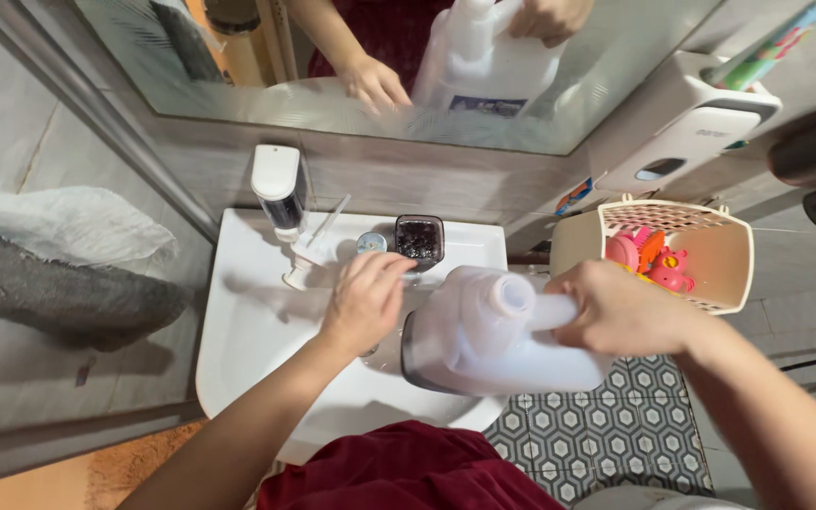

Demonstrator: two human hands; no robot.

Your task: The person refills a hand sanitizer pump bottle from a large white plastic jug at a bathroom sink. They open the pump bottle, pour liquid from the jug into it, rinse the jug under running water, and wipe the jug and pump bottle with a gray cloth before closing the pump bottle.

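My right hand (620, 310) grips the handle of a large white plastic jug (493, 335), tilted on its side over a white sink (247, 331). The jug's open neck points up toward me. My left hand (367, 295) hovers over the back of the sink with its fingers bent, near the tap area; whether it holds anything is unclear. A white soap dispenser (278, 184), a pump piece with a clear tube (309, 250) and a dark square cup (419, 240) stand on the sink's back ledge.
A mirror (332, 94) above the sink reflects my hands and the jug. A beige wall basket (701, 255) with pink toys hangs at right, below a white wall dispenser (677, 127). Patterned floor tiles (606, 434) lie below. A grey and white cloth (59, 255) hangs at left.
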